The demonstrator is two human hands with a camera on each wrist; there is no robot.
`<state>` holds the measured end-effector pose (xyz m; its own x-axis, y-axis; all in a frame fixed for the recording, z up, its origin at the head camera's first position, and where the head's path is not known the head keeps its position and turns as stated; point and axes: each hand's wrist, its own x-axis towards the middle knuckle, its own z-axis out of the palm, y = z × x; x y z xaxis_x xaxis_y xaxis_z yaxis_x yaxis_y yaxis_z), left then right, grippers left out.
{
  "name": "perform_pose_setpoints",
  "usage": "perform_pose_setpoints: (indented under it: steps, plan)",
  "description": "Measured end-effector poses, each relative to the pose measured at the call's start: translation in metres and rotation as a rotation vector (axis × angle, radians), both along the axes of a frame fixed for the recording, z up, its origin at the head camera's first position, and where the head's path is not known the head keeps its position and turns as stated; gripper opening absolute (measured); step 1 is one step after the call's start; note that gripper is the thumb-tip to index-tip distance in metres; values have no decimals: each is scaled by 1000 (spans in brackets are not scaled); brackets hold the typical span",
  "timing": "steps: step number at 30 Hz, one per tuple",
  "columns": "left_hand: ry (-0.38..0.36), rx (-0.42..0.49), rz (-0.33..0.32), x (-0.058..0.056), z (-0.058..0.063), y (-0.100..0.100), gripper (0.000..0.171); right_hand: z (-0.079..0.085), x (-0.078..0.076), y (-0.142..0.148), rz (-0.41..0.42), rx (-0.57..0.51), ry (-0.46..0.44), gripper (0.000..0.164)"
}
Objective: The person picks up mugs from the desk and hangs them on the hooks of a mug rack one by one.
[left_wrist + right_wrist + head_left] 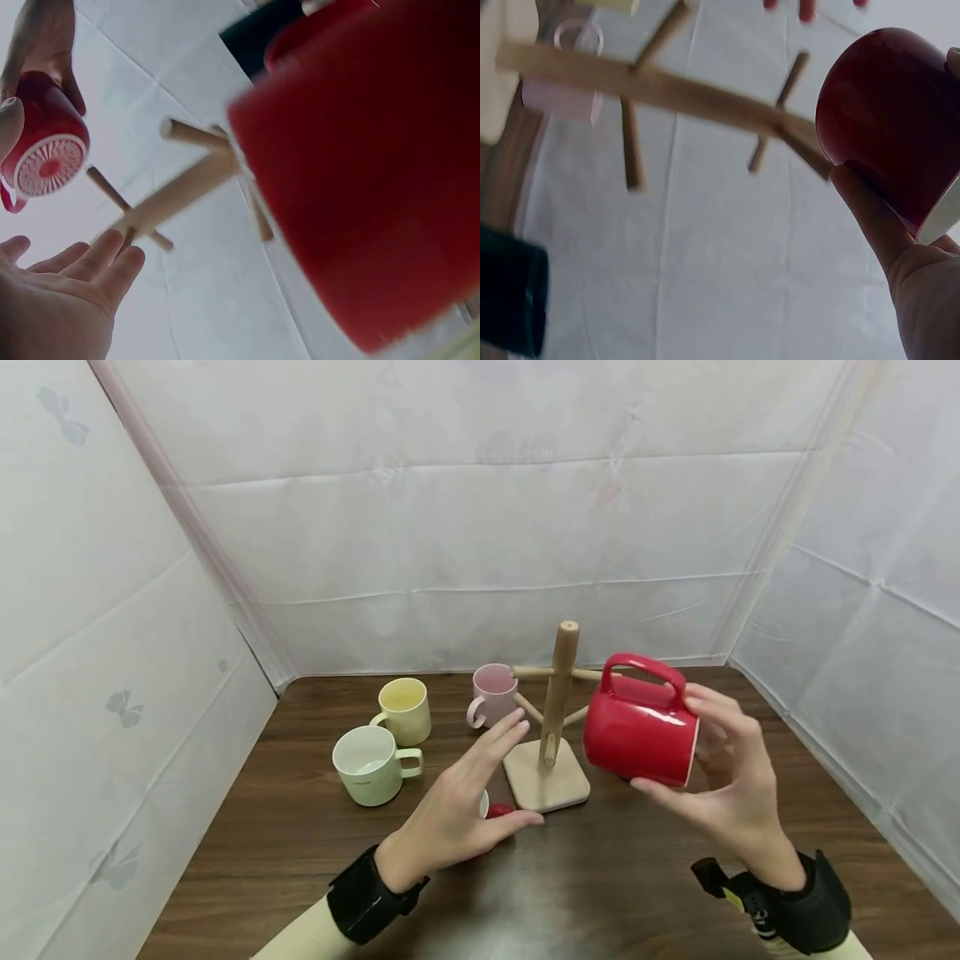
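My right hand (738, 777) grips a glossy red mug (641, 735) by its rim and side, the mug tipped sideways with its handle up and its mouth toward the palm. In the left wrist view its ribbed base faces the camera. Just left of it stands a wooden mug tree (558, 693) with several pegs on a square base. My left hand (457, 802) hovers in front of the tree, fingers extended and holding nothing. Beneath that hand, mostly hidden in the head view, is a second red mug (360, 180), large and close in the left wrist view.
A pale green mug (371, 768) and a yellow mug (405, 714) stand on the left of the brown wooden table (285, 835). A pink mug (495, 697) stands behind the tree. A dark teal mug (510, 292) shows in the right wrist view. White sheeting (465, 527) encloses the table.
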<state>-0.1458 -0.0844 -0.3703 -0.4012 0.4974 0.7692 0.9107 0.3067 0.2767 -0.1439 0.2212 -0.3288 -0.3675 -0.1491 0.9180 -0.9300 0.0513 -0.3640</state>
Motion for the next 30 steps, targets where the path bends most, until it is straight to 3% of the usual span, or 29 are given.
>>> perform_pose_setpoints:
  steps: [7,14,30]
  plan:
    - [0,11,-83,-1,8,17,115,-16,3,-17,76,53,-42,87]
    - [-64,25,-119,-2,12,19,122,-26,6,-34,196,67,-75,85]
    - [-108,-23,-32,-6,-1,13,106,-56,7,-39,200,99,-194,89]
